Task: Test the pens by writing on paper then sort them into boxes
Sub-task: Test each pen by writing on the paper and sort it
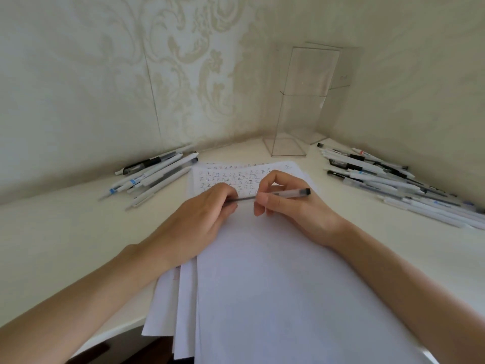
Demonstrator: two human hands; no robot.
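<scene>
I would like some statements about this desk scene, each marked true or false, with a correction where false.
1. Both hands hold one pen across the paper. True: left hand, right hand.
2. The clear boxes are full of pens. False: they look empty.
3. Pens lie in piles on both sides of the paper. True: left pile, right pile.
4. The top sheet bears no writing. False: rows of characters fill its far end.
5. The held pen has a red cap. False: its end is dark.
</scene>
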